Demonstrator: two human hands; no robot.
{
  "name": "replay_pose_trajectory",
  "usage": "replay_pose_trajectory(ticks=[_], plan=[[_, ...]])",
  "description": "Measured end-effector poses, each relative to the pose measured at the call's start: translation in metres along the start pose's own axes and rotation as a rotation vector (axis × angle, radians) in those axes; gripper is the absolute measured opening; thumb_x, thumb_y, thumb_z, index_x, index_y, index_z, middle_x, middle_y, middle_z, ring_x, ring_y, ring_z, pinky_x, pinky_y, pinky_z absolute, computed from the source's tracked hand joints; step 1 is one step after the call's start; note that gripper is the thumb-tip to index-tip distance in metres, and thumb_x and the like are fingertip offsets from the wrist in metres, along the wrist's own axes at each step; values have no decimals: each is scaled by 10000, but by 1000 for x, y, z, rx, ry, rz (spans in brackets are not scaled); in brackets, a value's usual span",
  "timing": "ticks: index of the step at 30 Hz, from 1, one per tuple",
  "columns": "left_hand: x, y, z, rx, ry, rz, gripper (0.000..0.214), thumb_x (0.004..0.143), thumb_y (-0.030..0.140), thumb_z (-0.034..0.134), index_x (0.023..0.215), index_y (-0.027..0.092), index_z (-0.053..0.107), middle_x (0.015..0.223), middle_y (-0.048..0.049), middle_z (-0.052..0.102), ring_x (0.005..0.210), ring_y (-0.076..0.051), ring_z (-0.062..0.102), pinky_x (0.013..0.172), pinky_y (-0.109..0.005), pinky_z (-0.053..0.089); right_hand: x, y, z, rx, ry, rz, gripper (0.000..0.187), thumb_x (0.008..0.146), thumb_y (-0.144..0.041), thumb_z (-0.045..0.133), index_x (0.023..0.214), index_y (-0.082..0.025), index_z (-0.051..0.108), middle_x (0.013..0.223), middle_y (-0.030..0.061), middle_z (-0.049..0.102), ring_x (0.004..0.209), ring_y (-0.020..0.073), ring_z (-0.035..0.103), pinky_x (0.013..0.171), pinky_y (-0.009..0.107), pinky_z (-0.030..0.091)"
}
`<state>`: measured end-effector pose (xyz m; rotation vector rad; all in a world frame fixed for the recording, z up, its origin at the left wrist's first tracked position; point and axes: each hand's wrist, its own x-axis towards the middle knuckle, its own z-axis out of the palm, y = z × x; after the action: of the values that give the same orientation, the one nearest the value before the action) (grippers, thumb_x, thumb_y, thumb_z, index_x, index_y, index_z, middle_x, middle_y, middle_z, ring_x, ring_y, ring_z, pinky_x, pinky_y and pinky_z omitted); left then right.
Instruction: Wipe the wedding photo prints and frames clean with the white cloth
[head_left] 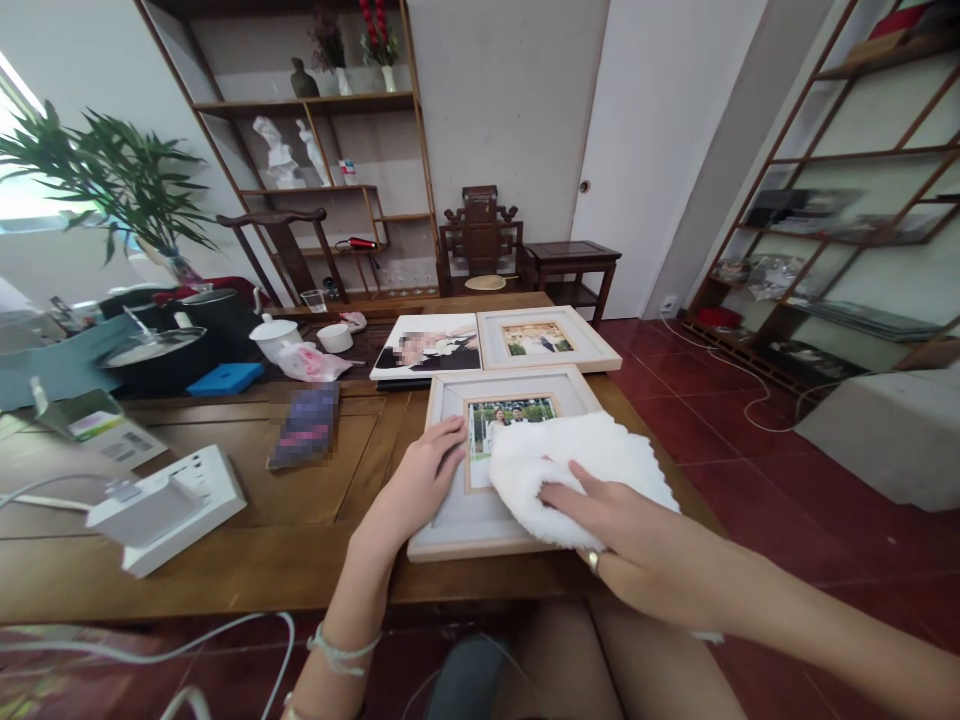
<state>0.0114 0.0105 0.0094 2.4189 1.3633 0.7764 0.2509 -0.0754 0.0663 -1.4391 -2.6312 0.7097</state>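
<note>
A picture frame [450, 520] with a pale wooden rim and a small photo inside lies flat near the front edge of the wooden table. My left hand [421, 475] grips its left side, fingers bent over the rim. In my right hand [611, 525] is a bunched white fluffy cloth [585, 450], pressed on the right part of the frame and hiding part of the photo. Just behind are a second framed photo [592, 345] and a photo panel [427, 325], side by side.
On the table [300, 560] are a white power strip [187, 510], an opened box [105, 430], a blue box [225, 378], a dark pot [165, 365], a pink-and-white plastic bag [315, 360] and white cups [334, 338]. A chair [480, 235] and a side table [574, 255] stand beyond.
</note>
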Motion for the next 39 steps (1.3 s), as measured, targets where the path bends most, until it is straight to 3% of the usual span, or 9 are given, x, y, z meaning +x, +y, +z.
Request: replay_pose_trajectory(ticks=[4, 8, 14, 17, 20, 24, 29, 33, 39], plan=[[0, 0, -1, -11, -10, 5, 355, 905, 251, 397, 1166, 124, 601, 1327, -111, 537, 1245, -211, 480, 1069, -394, 363, 21, 24, -1, -19, 81, -20, 703, 723, -30, 376, 1398, -218, 329, 1401, 133, 421, 1310, 319, 322, 973, 485, 358], [0, 0, -3, -15, -15, 0, 345, 898, 252, 415, 1158, 129, 606, 1330, -114, 533, 1243, -216, 482, 1063, -400, 371, 59, 57, -15, -54, 200, -85, 586, 817, -113, 357, 1395, -206, 336, 1343, 121, 491, 1178, 309, 479, 941, 472, 382], [-1, 2, -4, -25, 2, -8, 327, 895, 253, 416, 1129, 156, 622, 1319, -100, 546, 1234, -215, 493, 1055, -405, 383, 101, 74, -37, -150, 211, -83, 628, 784, -73, 341, 1402, -182, 315, 1447, 89, 366, 1326, 366, 269, 996, 552, 299], [-1, 2, -3, -25, 4, -12, 329, 894, 257, 419, 1131, 155, 622, 1318, -99, 547, 1238, -213, 488, 1057, -396, 382, 99, 64, -32, -184, 179, -150, 653, 725, -12, 342, 1357, -170, 389, 1432, 95, 392, 1362, 312, 205, 1053, 544, 225], [-1, 2, -2, -24, 2, -11, 333, 896, 252, 415, 1139, 149, 618, 1321, -102, 544, 1243, -211, 483, 1062, -397, 373, 77, 46, -21, -220, 98, -218, 656, 677, 16, 362, 1308, -133, 460, 1440, 156, 362, 1372, 289, 176, 1086, 533, 167], [-1, 1, -2, -26, 12, -4, 328, 895, 248, 415, 1138, 163, 618, 1314, -94, 552, 1235, -217, 491, 1057, -415, 378, 31, 17, -14, -173, -39, -221, 660, 644, 24, 388, 1260, -172, 522, 1460, 138, 331, 1360, 279, 219, 1083, 506, 225], [-1, 0, 0, -6, -1, -7, 350, 899, 250, 407, 1159, 124, 605, 1324, -113, 540, 1247, -211, 478, 1070, -383, 364, -8, -6, -18, -91, -110, -218, 667, 601, 33, 375, 1182, -230, 572, 1408, 79, 433, 1330, 245, 310, 1066, 451, 291], [-1, -1, 0, -8, 3, 11, 339, 899, 250, 414, 1163, 149, 602, 1320, -102, 545, 1242, -214, 484, 1059, -400, 377, 2, 3, -13, -79, -66, -153, 669, 611, 16, 394, 1221, -219, 538, 1460, 91, 345, 1346, 282, 264, 1052, 487, 300], [-1, 0, -3, -25, 12, 14, 318, 885, 250, 441, 1129, 159, 622, 1312, -104, 551, 1235, -228, 491, 1050, -420, 385, 68, 51, -13, -283, 210, -179, 651, 689, 29, 380, 1323, -112, 418, 1487, 186, 247, 1385, 287, 110, 1080, 530, 195]])
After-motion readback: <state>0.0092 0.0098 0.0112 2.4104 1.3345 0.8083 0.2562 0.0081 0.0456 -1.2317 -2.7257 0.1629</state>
